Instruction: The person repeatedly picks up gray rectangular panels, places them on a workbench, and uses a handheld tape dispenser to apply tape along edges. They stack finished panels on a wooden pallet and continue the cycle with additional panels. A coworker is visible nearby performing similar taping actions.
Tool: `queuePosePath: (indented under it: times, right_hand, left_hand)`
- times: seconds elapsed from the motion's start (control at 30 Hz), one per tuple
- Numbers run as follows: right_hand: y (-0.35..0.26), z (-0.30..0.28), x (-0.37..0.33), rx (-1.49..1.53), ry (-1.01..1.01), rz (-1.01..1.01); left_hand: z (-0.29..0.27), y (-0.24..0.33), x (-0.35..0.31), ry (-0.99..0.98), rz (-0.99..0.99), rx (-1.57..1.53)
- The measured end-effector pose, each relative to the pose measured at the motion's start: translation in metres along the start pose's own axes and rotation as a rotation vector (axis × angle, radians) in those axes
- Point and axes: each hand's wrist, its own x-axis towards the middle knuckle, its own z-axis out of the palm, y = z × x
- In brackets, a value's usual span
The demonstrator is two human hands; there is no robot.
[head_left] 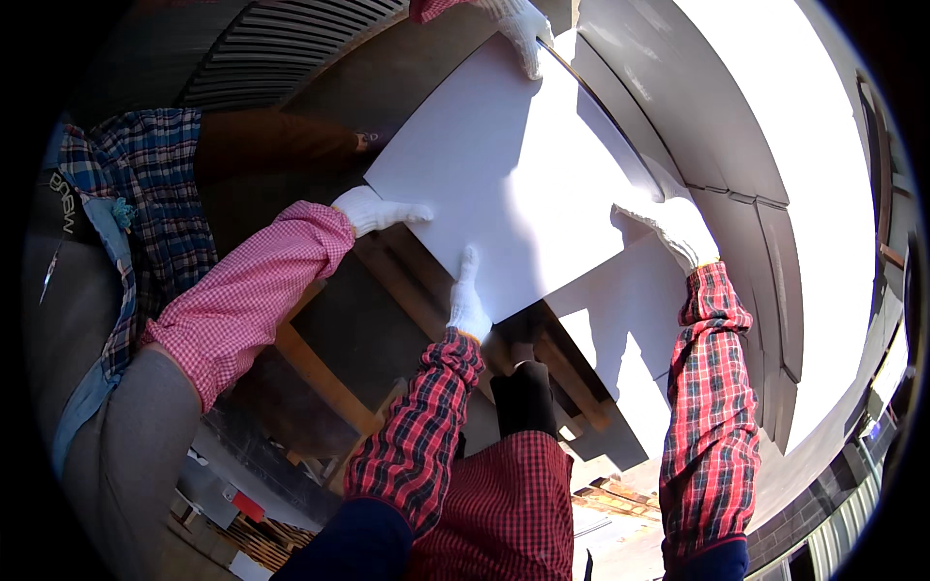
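Observation:
A large flat white panel [465, 165] is held out level in front of me, part in shade and part in bright sun. My left hand [469, 308], in a white knit glove, grips its near edge with the thumb on top; the fingers are hidden beneath. At the panel's right side my right hand [678, 230], also gloved, holds the edge with the thumb over the top face. A co-worker's gloved hand [373, 211] holds the left edge, and another gloved hand [520, 34] grasps the far corner.
Grey-white panels [717, 107] stack up on the right. Beneath the held panel lies another pale sheet [620, 320], beside wooden beams [334, 382]. The co-worker's legs [145, 455] are close on my left. A ribbed dark surface [281, 48] is at the far left.

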Motion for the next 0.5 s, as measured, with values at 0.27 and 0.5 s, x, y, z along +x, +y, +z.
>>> queuePosePath:
  times: [0.27,0.5]
  right_hand:
    - [0.036,0.111,-0.111,0.645,0.336,0.196]
    - [0.005,0.287,-0.14,2.276,-0.224,0.563]
  left_hand:
    - [-0.01,0.025,-0.013,0.056,0.064,0.258]
    - [0.014,0.074,0.004,-0.021,0.118,0.171]
